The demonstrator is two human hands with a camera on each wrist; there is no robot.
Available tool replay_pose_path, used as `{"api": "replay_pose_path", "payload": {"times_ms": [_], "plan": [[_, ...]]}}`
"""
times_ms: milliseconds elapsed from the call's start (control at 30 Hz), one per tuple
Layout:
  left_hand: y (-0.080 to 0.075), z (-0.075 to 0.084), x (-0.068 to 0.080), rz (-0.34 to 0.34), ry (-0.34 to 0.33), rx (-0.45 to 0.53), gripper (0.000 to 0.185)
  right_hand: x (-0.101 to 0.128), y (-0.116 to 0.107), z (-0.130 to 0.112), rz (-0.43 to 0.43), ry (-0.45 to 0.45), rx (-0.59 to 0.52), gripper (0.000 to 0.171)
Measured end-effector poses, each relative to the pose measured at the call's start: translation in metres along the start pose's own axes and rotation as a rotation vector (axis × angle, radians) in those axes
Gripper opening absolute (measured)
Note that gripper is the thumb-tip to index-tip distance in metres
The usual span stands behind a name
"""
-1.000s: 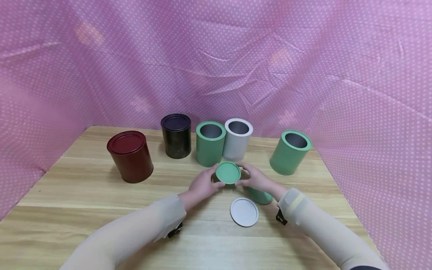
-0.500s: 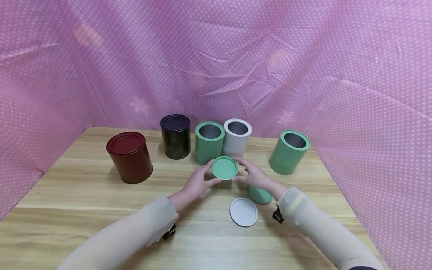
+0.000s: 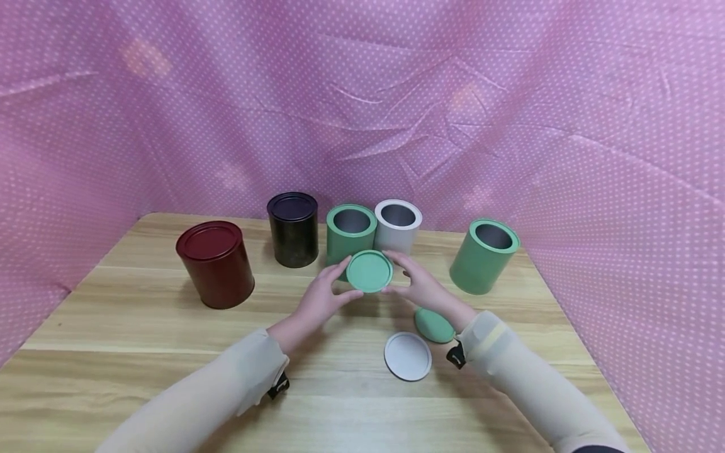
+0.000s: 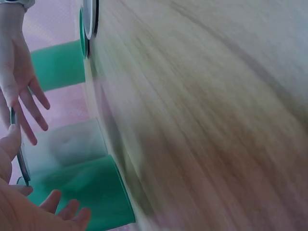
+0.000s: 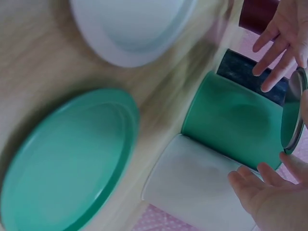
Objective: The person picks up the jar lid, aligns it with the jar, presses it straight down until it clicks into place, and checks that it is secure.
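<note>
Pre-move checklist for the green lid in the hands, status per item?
1. Green lid held on both sides by left hand and right hand: ok.
2. Lid roughly level, top face up: ok.
3. Nearest green can open, no lid on it: ok.
4. Lid centred over that can: not ok, it sits in front of the rim.
5. Anything inside the can: cannot tell.
6. Spare green lid and white lid lie flat on the table, out of the path: ok.
</note>
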State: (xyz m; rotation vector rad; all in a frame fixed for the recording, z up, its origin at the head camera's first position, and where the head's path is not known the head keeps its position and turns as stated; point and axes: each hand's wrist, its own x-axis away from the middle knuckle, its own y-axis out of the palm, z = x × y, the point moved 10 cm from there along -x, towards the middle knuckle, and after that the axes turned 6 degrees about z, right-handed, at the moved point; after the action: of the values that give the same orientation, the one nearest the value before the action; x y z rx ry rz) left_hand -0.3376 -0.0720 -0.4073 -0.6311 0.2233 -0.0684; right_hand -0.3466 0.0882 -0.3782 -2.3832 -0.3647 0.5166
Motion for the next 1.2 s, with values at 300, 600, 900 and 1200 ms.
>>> {"api": "replay_pose_path", "payload": {"times_ms": [300,600,900,1200], "plan": [[-0.018,0.016,0.009,0.084,0.085,0.038,0.079,0.002,-0.006,-0.013,0.034,-0.043,0.01,0.074],[-0.031,0.021,0.005,0.059,0.047,0.038,0.078,-0.004,-0.01,-0.026,0.032,-0.036,0.003,0.076],[-0.048,0.036,-0.002,0.075,0.1,0.025,0.08,-0.013,-0.019,-0.04,0.039,-0.053,0.002,0.075],[-0.059,0.046,-0.01,0.063,0.123,0.007,0.079,-0.025,-0.027,-0.048,0.052,-0.088,0.028,0.075]]}}
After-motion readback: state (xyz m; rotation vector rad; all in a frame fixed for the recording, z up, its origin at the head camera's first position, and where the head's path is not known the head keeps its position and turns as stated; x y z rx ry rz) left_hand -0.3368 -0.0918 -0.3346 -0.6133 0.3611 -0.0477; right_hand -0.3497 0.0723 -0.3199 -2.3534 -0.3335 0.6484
